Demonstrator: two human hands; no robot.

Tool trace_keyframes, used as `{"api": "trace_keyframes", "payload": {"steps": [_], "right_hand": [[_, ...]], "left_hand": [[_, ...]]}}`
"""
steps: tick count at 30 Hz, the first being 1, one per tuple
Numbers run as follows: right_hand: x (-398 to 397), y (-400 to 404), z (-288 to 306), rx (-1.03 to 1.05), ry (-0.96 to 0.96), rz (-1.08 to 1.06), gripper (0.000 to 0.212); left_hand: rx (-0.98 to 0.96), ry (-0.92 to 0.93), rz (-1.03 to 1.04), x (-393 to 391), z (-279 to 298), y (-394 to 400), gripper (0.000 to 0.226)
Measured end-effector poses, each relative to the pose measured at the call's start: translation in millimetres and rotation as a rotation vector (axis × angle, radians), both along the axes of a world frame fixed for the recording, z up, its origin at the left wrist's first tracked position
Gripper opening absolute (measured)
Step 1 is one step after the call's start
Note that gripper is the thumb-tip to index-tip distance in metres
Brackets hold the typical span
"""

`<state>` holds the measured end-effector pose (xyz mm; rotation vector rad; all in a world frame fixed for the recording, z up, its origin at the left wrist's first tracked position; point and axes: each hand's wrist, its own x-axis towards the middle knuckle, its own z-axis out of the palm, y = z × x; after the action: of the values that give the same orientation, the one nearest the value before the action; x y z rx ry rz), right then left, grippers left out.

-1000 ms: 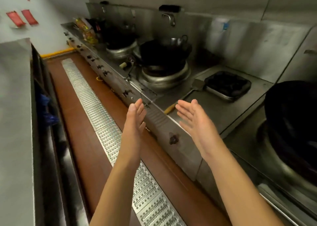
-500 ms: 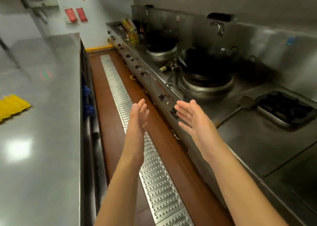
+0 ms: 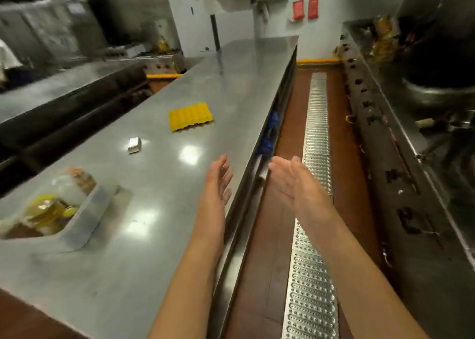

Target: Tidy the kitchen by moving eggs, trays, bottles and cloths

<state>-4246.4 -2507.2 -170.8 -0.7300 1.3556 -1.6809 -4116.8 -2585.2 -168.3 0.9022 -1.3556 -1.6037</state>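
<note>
The yellow egg tray [image 3: 190, 116] lies flat on the steel worktop [image 3: 144, 235], toward its far half and a little in from the right edge, untouched by either hand. The left hand [image 3: 217, 181] is raised over the worktop's right edge, fingers straight and slightly spread, palm turned inward, holding nothing. The right hand [image 3: 293, 181] is held beside it over the brown floor aisle, palm facing the left one, fingers extended and loose, also empty; the two hands are apart, with a gap between them. Nearer than the tray, toward the middle of the worktop, sits a small pale block [image 3: 135, 145], too blurred to identify. At the worktop's near left edge stands a clear plastic bin [image 3: 84, 223] holding bottles [image 3: 48, 207] with yellowish contents. Blue items [image 3: 270, 132] show on a shelf under the right edge. A perforated metal floor grate [image 3: 314, 184] runs along the aisle, and the stove line [image 3: 401, 174] with a dark wok [image 3: 442, 63] borders it on the right.
</note>
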Motion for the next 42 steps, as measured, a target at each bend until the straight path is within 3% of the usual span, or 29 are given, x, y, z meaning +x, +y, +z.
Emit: {"api": "trace_keyframes", "payload": {"steps": [4, 7, 11, 14, 18, 25, 28, 34, 42], "right_hand": [[-5, -12, -4, -0.035, -0.048, 0.129, 0.083], [-12, -14, -11, -0.038, -0.072, 0.189, 0.069], [-24, -13, -17, -0.037, -0.111, 0.221, 0.074], [-35, -18, -18, -0.038, -0.121, 0.231, 0.057], [-57, -22, -28, -0.02, -0.118, 0.217, 0.054], [-123, -40, -55, 0.075, -0.106, 0.037, 0.052], [-154, -58, -60, 0.104, -0.084, -0.055, 0.053], [-215, -122, -56, 0.21, -0.048, -0.237, 0.049], [-253, -217, -74, 0.284, -0.003, -0.274, 0.048]], "left_hand": [[-0.026, -0.033, 0.138, 8, -3, 10, 0.055], [-0.044, -0.061, 0.204, 7, -5, 21, 0.058], [-0.076, -0.104, 0.257, 2, -9, 27, 0.068], [-0.082, -0.12, 0.28, -3, -8, 24, 0.068], [-0.051, -0.121, 0.292, -20, -16, 9, 0.061], [0.016, -0.108, 0.091, -97, -46, -36, 0.056], [0.041, -0.06, 0.016, -134, -53, -72, 0.063], [0.132, -0.011, -0.117, -216, -68, -167, 0.055], [0.166, -0.014, -0.203, -272, -85, -271, 0.053]]}}
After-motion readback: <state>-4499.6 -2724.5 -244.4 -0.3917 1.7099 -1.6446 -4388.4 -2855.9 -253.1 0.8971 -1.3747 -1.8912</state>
